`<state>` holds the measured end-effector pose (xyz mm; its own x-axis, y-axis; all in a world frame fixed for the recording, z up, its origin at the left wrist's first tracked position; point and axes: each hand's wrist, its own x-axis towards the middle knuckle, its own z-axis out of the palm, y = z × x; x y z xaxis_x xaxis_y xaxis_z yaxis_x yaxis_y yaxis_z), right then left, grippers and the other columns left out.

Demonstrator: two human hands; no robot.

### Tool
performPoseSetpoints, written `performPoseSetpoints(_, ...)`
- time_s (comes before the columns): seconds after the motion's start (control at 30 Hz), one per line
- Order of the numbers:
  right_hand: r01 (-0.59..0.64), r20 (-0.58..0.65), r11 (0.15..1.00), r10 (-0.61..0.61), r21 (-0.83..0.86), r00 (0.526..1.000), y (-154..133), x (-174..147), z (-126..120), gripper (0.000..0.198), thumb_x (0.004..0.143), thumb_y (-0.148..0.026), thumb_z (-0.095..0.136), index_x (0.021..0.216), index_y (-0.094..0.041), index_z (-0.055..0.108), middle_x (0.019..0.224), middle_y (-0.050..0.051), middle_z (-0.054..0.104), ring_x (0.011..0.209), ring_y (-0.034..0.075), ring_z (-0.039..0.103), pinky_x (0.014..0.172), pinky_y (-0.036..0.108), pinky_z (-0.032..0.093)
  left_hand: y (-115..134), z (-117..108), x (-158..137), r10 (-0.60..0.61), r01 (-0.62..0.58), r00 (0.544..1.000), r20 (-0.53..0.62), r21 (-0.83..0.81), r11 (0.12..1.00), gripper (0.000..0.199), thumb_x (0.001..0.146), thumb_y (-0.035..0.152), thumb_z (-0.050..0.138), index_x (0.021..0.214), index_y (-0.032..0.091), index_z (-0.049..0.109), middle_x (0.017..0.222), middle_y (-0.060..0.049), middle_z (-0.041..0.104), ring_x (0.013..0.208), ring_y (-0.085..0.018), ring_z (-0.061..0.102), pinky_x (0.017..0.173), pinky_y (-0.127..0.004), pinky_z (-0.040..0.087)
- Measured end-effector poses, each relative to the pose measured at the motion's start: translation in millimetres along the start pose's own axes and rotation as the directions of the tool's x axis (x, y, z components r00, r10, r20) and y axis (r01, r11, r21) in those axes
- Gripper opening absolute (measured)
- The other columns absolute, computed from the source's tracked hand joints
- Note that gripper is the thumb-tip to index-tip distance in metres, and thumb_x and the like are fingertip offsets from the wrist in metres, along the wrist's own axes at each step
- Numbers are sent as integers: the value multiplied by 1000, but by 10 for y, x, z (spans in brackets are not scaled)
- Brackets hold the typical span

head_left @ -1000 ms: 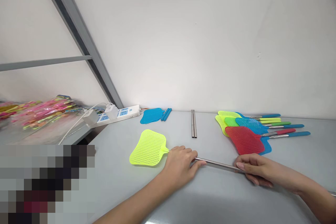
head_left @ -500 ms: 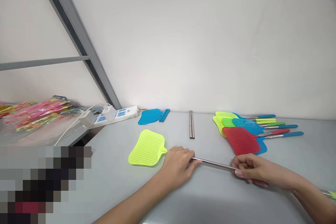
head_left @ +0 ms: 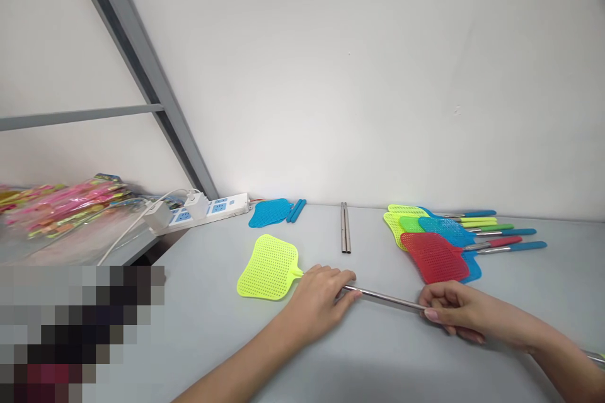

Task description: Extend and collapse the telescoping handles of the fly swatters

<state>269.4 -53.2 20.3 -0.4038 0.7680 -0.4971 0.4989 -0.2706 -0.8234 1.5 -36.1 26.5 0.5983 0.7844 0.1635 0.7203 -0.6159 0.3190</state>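
Note:
A yellow-green fly swatter lies across the grey table in front of me, its perforated head on the left. My left hand is closed around the rod near the neck. Farther right, my right hand pinches the thin metal rod between thumb and fingers. Beyond my right wrist, a metal section with a sliver of yellow-green lines up with the rod; my forearm hides the part between.
Assembled swatters in several colours are piled at right. Two metal rods lie at centre back. Blue swatter heads, blue handles and a power strip stand left. Bagged goods cover a side surface; a blurred area hides the lower left.
The yellow-green swatter has shifted slightly right, its far right end sliding toward the picture's edge. Both hands keep their grip, and the view has tipped a little.

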Motion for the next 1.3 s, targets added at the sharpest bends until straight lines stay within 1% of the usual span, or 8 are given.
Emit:
performPoseSetpoints(0.1,7,5,1000,-7,-2,1000,17,9,-4,34,74,-47,52,87,-16,53,59,-4,47,37,2,29,35,16,20,-10,-19,-7,-18,18,1000,-17,2,1000,30,86,36,33,109,23,47,79,-1,60,75,-16,51,69,-28,37)
performPoseSetpoints(0.2,4,-5,1000,-4,3,1000,33,17,-10,36,73,-48,52,91,-16,53,58,-5,46,36,2,29,34,16,21,-49,-38,-11,-40,41,998,-51,28,999,33,85,37,33,112,22,46,85,-2,59,78,-16,50,72,-30,37)
performPoseSetpoints(0.53,-4,-73,998,-1,-64,997,38,-30,-86,39,72,-51,52,88,-16,58,57,-3,45,41,5,32,38,17,27,-202,-114,14,-35,38,998,-61,52,998,33,85,39,32,74,17,54,70,-1,55,66,-13,48,69,-28,34)
performPoseSetpoints(0.7,-11,-58,997,7,-79,998,53,-84,-122,37,73,-49,52,86,-16,57,59,-1,44,52,8,39,43,17,32,-210,-167,18,48,-47,999,-7,78,996,38,85,40,35,59,16,50,58,1,52,58,-11,46,65,-26,31)
performPoseSetpoints(0.8,-4,-32,996,2,-89,999,59,-96,-117,34,73,-49,52,81,-16,56,59,-2,44,54,9,40,45,17,33,-209,-160,-2,34,-38,998,45,89,995,45,85,44,31,55,16,49,51,1,50,53,-11,45,57,-25,29)
performPoseSetpoints(1.03,17,-46,992,-23,-123,999,36,-63,-79,31,73,-46,53,67,-16,52,56,-2,44,52,9,38,45,18,30,-141,-95,-55,17,-31,994,112,121,992,47,87,43,24,58,16,50,57,0,55,51,-12,47,46,-24,21)
performPoseSetpoints(1.2,69,-14,981,-72,-180,997,-8,-49,-41,38,73,-45,51,51,-15,45,52,-2,43,48,8,33,44,19,27,-131,-57,-60,44,-60,991,128,125,990,42,88,40,25,63,16,50,63,0,58,55,-13,52,47,-24,24)
performPoseSetpoints(1.3,58,-57,982,-69,-178,996,-12,-38,-14,35,75,-43,49,56,-14,49,54,0,46,52,9,38,47,19,30,-132,-43,-64,49,-67,988,149,122,990,42,88,40,25,65,16,51,66,-2,59,58,-14,54,48,-24,26)
